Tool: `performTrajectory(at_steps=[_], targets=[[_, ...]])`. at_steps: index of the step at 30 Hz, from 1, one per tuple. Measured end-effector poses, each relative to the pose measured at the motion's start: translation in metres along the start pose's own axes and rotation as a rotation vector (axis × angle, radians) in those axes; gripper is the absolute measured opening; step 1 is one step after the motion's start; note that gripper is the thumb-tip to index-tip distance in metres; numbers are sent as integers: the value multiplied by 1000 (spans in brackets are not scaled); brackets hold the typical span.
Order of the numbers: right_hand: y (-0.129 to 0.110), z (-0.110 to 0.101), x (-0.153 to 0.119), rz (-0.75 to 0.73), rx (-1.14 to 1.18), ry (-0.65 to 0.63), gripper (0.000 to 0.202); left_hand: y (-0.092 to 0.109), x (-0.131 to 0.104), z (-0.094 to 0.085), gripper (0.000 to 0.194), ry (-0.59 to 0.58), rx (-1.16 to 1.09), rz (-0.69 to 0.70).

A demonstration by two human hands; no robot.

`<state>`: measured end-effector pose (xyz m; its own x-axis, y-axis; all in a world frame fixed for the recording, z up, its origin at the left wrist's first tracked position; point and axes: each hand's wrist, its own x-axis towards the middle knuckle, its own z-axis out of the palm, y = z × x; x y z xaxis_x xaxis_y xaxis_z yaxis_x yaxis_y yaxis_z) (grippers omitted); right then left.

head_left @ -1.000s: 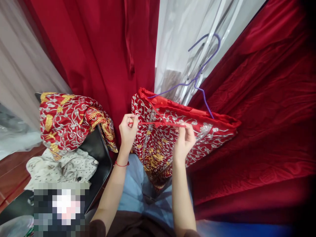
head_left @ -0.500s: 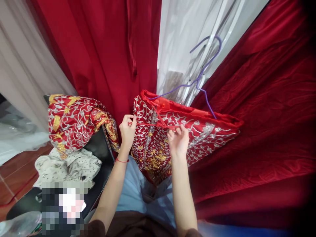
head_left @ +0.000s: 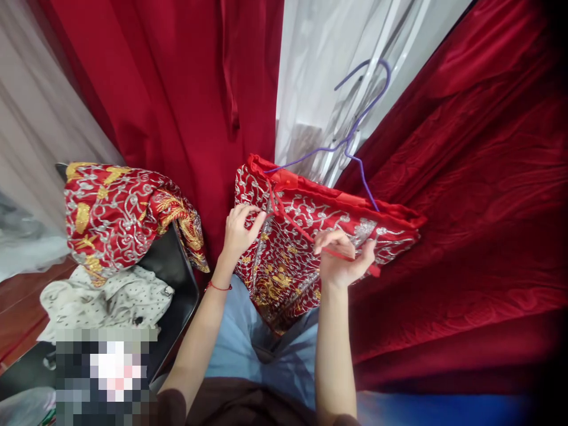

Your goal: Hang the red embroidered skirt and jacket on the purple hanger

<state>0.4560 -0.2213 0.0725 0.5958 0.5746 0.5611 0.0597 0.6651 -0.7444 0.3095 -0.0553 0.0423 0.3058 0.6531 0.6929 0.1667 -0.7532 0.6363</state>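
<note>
A red garment [head_left: 306,236] embroidered in silver and gold hangs from a purple wire hanger [head_left: 355,142] in front of me. A thin red tie string [head_left: 295,222] runs from its waistband down to my right hand [head_left: 339,260], which pinches the string's end. My left hand [head_left: 239,231] rests on the left part of the garment, fingers touching the cloth near the string's upper end. A red thread bracelet is on my left wrist.
A second embroidered red garment [head_left: 119,213] is draped over a black chair [head_left: 175,278] at the left, with a spotted white cloth [head_left: 106,302] below it. Red curtains [head_left: 465,207] and white sheer curtains [head_left: 319,77] hang behind.
The string was held taut between both hands. Now my left hand has let go of it and lies on the cloth, while my right hand has drawn the string down to the right.
</note>
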Motion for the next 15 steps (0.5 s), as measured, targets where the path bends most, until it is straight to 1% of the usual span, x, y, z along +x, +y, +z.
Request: performTrajectory(at_steps=[1,2,3,4,5,6,7,8,9,11,12,13,15], targets=[[-1,-2,-1,16,-47,-104,80,4,2,2,22,-55,-71,54],[-2,-4,-1,58,-89,-246,86,8,4,4,24,-101,-147,89],[-4,-6,-1,128,-133,-418,88,10,6,5,25,-138,-214,103],[-6,-7,-1,212,-186,-601,83,13,8,5,23,-169,-265,96],[-7,-7,0,291,-253,-756,73,15,10,5,22,-194,-300,72],[-7,-7,0,350,-331,-858,61,16,11,3,22,-222,-326,41],[-7,-5,1,385,-412,-885,50,17,12,1,23,-250,-351,8],[-5,-2,2,396,-484,-834,41,19,12,-2,25,-278,-378,-23],[-3,2,2,387,-540,-728,37,20,11,-4,26,-305,-405,-43],[4,14,4,332,-590,-481,40,23,9,-8,31,-343,-439,-59],[7,22,5,304,-588,-395,42,24,8,-9,35,-352,-435,-61],[10,31,7,279,-573,-343,42,24,7,-8,39,-345,-417,-64],[14,47,12,255,-532,-313,40,24,5,-6,47,-295,-365,-60]])
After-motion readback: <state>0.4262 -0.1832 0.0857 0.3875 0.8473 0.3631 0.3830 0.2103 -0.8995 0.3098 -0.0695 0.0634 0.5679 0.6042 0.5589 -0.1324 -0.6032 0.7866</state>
